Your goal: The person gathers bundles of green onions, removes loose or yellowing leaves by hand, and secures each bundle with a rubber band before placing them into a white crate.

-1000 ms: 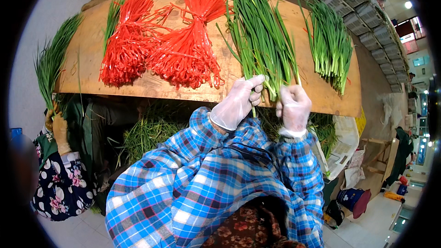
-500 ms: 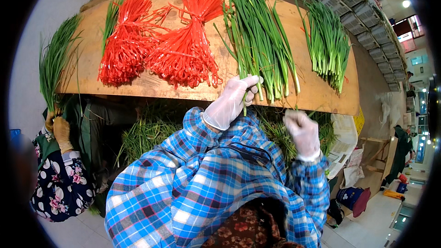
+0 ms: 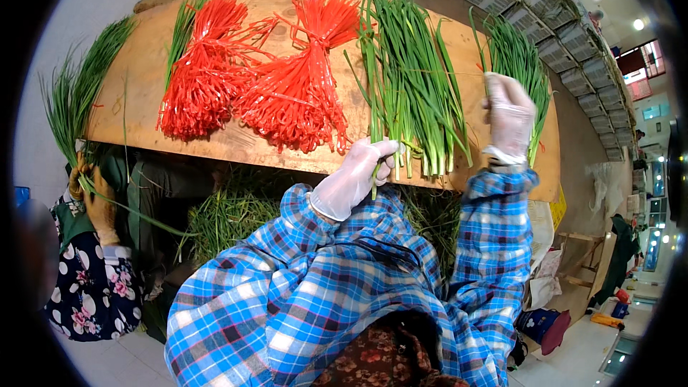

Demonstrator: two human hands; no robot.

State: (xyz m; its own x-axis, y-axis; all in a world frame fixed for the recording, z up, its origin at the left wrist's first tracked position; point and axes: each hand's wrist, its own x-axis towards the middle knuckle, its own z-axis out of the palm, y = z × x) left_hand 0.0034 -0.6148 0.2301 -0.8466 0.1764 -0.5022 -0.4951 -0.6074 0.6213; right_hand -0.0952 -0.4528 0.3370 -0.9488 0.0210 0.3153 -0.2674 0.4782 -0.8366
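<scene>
In its thin white glove, my left hand (image 3: 360,172) is closed round a few garlic chive stalks (image 3: 375,122) at the table's front edge. Right beside them lies a loose pile of garlic chives (image 3: 423,93), leaf tips pointing away from me. My right hand (image 3: 511,115), also gloved, is raised over the table between this pile and a second garlic chive pile (image 3: 522,50). Its fingers are pinched together; a thin yellowish strand (image 3: 459,73) appears to run from them leftward across the pile. The second pile's lower part is hidden behind that hand.
Two bundles of red plastic ties, one on the left (image 3: 204,72) and one nearer the middle (image 3: 304,79), lie on the wooden table (image 3: 279,21). A co-worker's gloved hands (image 3: 100,204) hold chives at far left. Loose greens (image 3: 233,215) lie below the table. Crates (image 3: 494,0) line the back right.
My right hand has moved up from below the table's front edge to above the table. My left hand still grips the stalks. At far left, the co-worker's chives have shifted.
</scene>
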